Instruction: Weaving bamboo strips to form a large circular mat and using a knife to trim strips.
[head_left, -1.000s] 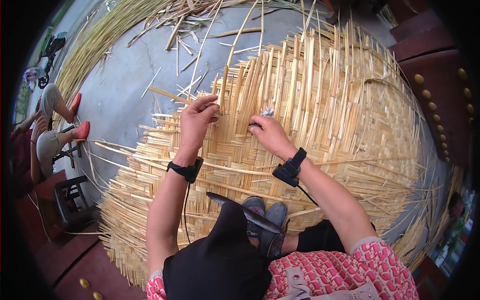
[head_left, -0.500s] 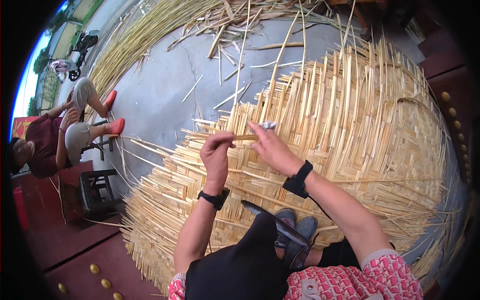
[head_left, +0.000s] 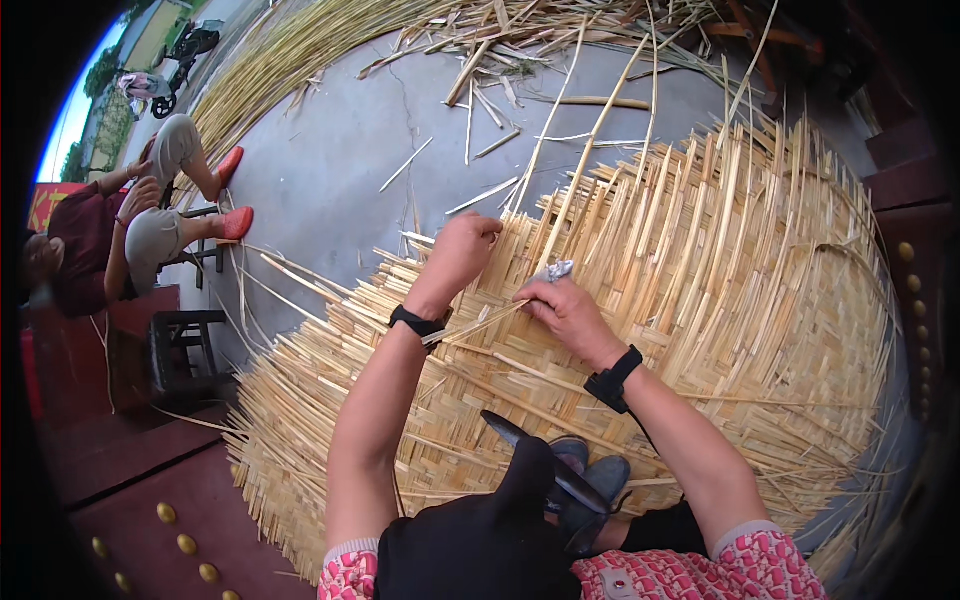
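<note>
A large woven reed mat [head_left: 640, 350] spreads out under both my arms, its loose strip ends sticking out along the far and left edges. My left hand [head_left: 462, 262] is at the mat's far edge, fingers curled beside the long upright strips; what they grip is hidden. Nearer and to the right, my right hand [head_left: 568, 316] pinches a pale reed strip [head_left: 488, 322], which slants down toward my left wrist. A silvery wrap [head_left: 556, 271] covers one right fingertip. A dark curved tool [head_left: 545, 452] lies across in front of my shoes [head_left: 600, 485].
Beyond the mat, scraps of reed lie on the grey floor [head_left: 345, 150], with a long reed bundle [head_left: 265, 75] behind. At left, another person [head_left: 150, 215] sits near a dark stool [head_left: 185, 345]. Maroon studded panels [head_left: 915, 270] stand at right.
My left hand has moved away from me to the mat's far edge. My right hand has come slightly nearer and right, with its fingers now pinched on the strip. The view has shifted slightly.
</note>
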